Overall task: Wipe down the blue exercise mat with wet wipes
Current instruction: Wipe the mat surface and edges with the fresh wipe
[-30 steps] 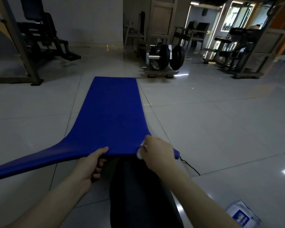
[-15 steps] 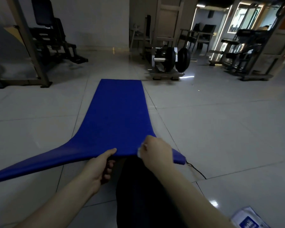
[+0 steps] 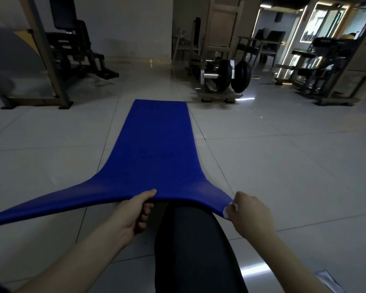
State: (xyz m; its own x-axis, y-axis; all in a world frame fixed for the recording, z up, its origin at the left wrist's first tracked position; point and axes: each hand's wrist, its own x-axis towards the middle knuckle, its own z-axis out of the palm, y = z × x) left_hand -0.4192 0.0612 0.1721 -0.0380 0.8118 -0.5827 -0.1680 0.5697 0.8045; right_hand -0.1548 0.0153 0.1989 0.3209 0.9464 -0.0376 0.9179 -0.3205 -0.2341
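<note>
Stretching away across the tiled floor (image 3: 283, 166), the blue exercise mat (image 3: 156, 149) is being held up at its near end in the head view, above 1 dark-clad leg (image 3: 194, 250). Its near edge is being gripped by the left hand (image 3: 133, 212), thumb on top and fingers curled beneath, while its near right corner is being pinched by the right hand (image 3: 251, 212) together with a white wet wipe (image 3: 228, 212).
</note>
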